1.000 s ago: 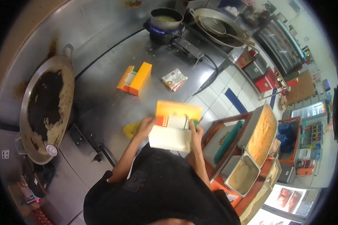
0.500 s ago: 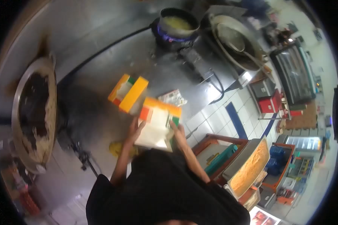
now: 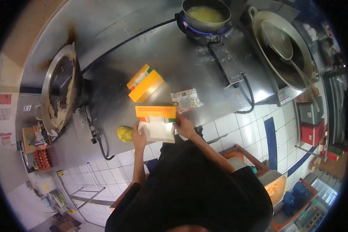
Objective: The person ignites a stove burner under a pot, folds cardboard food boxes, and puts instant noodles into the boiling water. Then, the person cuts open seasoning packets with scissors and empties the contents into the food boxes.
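Note:
An opened orange, green and white carton (image 3: 157,113) is held between both hands, its pale inside facing up. My left hand (image 3: 139,135) grips its left edge, thumb over the pale panel. My right hand (image 3: 185,127) is closed on its right edge. Behind it on the steel counter lies another orange carton (image 3: 146,86). To that one's right is a printed white and red packet (image 3: 186,99), just beyond my right hand. A yellow-green cloth (image 3: 125,133) rests close to the left of my left hand.
A pot of yellowish liquid (image 3: 205,15) sits on a lit burner at the back. A large wok with a strainer (image 3: 276,40) is at the right, and another wok (image 3: 60,91) at the left. A hose (image 3: 251,96) bends over the counter's right side.
The view has swung, so the pot and right wok appear larger and farther right. Both hands keep hold of the carton, whose orange flap now lies level again after being tilted.

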The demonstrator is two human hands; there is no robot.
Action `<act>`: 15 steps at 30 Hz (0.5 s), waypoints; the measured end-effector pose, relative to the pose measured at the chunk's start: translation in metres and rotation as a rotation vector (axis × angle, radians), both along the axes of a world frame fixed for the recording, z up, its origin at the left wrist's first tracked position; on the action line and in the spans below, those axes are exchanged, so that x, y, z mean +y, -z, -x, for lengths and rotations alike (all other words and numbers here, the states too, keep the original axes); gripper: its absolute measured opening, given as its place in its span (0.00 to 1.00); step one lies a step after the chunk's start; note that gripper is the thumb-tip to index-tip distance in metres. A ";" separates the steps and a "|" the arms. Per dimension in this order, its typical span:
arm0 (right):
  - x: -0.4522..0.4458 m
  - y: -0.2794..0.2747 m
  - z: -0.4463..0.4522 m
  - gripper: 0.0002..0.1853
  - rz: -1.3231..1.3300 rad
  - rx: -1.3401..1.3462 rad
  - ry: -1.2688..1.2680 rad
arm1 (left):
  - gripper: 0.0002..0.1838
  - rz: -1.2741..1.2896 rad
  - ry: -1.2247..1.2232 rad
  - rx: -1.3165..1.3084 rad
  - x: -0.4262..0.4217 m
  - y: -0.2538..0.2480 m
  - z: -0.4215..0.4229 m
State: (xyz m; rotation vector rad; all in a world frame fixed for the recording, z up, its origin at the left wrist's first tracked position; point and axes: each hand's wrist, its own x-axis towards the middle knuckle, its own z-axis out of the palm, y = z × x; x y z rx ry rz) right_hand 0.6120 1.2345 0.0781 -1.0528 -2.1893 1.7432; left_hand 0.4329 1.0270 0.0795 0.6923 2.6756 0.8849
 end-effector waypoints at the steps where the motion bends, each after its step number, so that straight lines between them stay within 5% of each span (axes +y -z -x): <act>1: -0.005 0.013 -0.001 0.18 -0.004 0.145 0.059 | 0.19 -0.126 -0.041 0.140 0.006 -0.001 -0.006; 6: 0.025 -0.018 -0.027 0.16 -0.091 0.133 0.277 | 0.16 -0.450 -0.305 0.194 0.064 -0.085 -0.062; 9: 0.053 -0.015 -0.026 0.21 -0.162 0.171 0.779 | 0.10 -0.570 0.179 0.017 0.125 -0.100 -0.080; 11: 0.071 0.024 -0.017 0.20 -0.091 0.110 0.783 | 0.12 -0.330 0.539 0.012 0.177 -0.110 -0.083; 14: 0.082 0.024 -0.012 0.17 0.089 0.069 0.683 | 0.15 -0.382 0.692 0.204 0.228 -0.081 -0.078; 15: 0.088 0.020 -0.013 0.13 0.183 0.070 0.581 | 0.16 -0.219 0.733 0.271 0.238 -0.064 -0.074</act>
